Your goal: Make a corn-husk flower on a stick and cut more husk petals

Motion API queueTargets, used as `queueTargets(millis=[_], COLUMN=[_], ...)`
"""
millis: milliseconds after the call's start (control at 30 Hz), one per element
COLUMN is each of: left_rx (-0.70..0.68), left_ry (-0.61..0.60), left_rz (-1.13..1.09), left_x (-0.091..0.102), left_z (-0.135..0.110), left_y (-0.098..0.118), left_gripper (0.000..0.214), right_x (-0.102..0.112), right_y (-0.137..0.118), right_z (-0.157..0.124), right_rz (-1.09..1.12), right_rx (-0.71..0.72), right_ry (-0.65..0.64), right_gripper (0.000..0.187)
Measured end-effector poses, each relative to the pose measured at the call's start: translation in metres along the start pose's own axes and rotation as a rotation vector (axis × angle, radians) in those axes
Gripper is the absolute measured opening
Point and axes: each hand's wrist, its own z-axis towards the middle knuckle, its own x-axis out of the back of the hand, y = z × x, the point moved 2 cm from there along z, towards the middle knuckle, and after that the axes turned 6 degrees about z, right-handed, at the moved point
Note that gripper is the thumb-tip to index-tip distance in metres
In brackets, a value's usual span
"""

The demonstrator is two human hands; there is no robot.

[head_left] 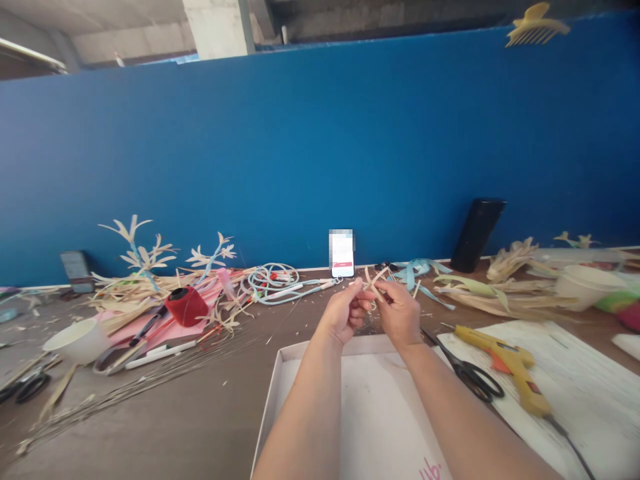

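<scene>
Both hands meet above the far edge of a shallow white box (370, 400). Between their fingertips is a small flower-like piece of pale, narrow strips (376, 277), its tips spreading upward. My left hand (345, 310) pinches it from the left, fingers curled. From the other side my right hand (400, 312) grips it with thumb and fingers pressed together. The strips' lower part is hidden by the fingers. Just behind the hands a lit phone (343, 253) stands against the blue partition. Black scissors (470, 373) lie close to my right forearm.
On the right are a yellow glue gun (505, 353), papers (565, 367), dried husks (510, 293) and a bowl (587, 287). Leftward lie a red thread spool (186, 307), a coiled cord (275, 283), thin wires (150, 373), a white cup (77, 341) and finished-looking husk flowers (145, 257).
</scene>
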Motion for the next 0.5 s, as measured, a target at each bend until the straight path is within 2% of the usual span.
queueTargets(millis=[233,500], left_rx=[0.051,0.085], left_ry=[-0.065,-0.069], left_rz=[-0.11,-0.151], left_x=[0.0033,0.0032], left_z=[0.0021,0.0008], left_y=[-0.0016,-0.0013], left_gripper=[0.028,0.027], right_x=[-0.0014,-0.0018], right_y=[0.0012,0.0032], right_z=[0.0004,-0.0013], right_rz=[-0.004,0.009], right_rx=[0.035,0.042], right_ry=[0.011,0.001], right_gripper=[0.016,0.015])
